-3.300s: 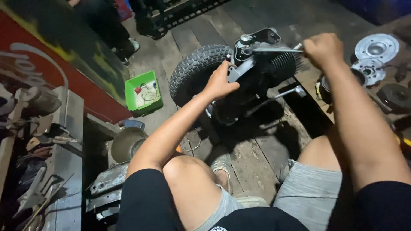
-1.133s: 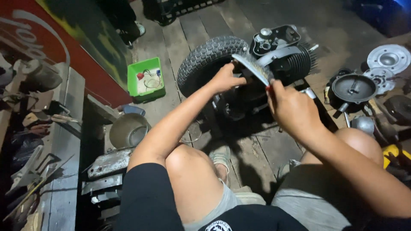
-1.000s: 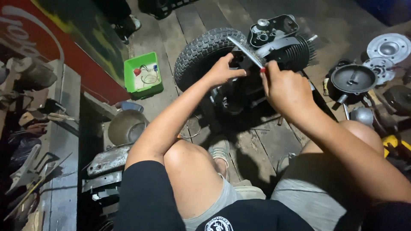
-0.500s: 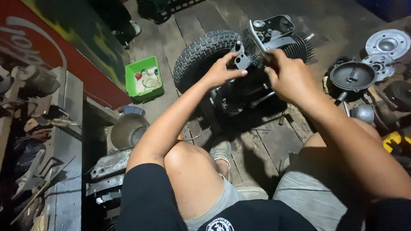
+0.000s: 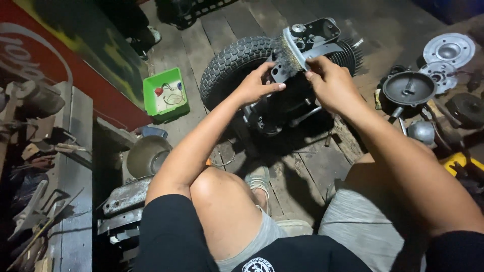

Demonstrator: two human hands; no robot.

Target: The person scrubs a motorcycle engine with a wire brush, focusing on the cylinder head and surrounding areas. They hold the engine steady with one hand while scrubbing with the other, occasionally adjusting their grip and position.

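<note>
Our right hand (image 5: 330, 85) grips a bristly wire brush (image 5: 291, 53) with closed fingers; our left hand (image 5: 254, 85), fingers curled, steadies the grey metal engine part (image 5: 280, 70).

Dim plank floor (image 5: 302, 166); red wall (image 5: 60, 75), perhaps painted.

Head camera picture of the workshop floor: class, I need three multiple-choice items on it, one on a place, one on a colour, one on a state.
1. Where is the small tray of wires?
A. left of the tyre
B. on the person's knee
C. on top of the engine

2. What colour is that tray?
A. blue
B. green
C. white

3. What is the right hand doing?
A. resting flat on the floor
B. hanging free
C. gripping a wire brush

Answers:
1 A: the tray sits on the planks left of the tyre.
2 B: its walls are bright green.
3 C: the right hand pinches the wire brush against the engine.
</note>
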